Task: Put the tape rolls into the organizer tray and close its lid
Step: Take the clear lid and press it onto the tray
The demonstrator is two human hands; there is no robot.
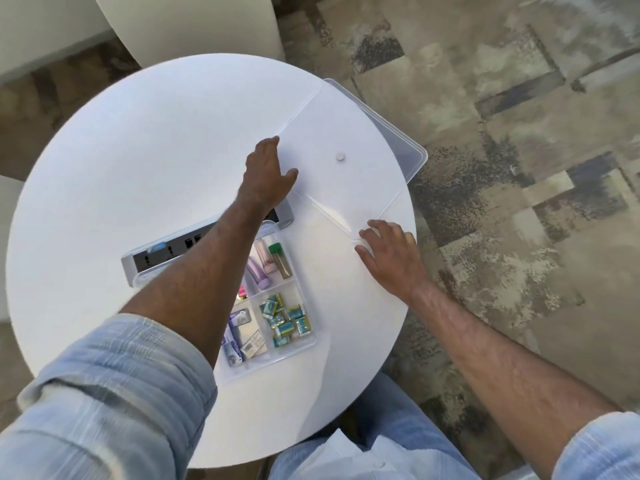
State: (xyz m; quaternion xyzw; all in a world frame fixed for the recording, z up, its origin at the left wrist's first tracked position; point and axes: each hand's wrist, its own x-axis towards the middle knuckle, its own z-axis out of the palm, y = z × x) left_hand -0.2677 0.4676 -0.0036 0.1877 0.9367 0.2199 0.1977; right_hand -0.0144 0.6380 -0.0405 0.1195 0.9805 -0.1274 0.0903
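The clear organizer tray [312, 342] lies open on the round white table [138, 161], and my left forearm hides its left half. Its visible compartments hold small teal packets [285, 320], purple tubes [258, 275], a green-capped tube [278, 259] and white-purple boxes [242, 334]. I cannot make out any tape rolls. The clear lid [346, 188] with a small round knob [341, 156] lies flat beyond the tray, its far right corner over the table's edge. My left hand [266, 174] grips the lid's left edge. My right hand [389, 252] holds its near corner.
A grey power strip [166, 252] is set into the table just left of the tray, under my left arm. A white seat [194, 22] stands beyond the table. Patterned carpet [519, 133] lies to the right, and my knees are below the near edge.
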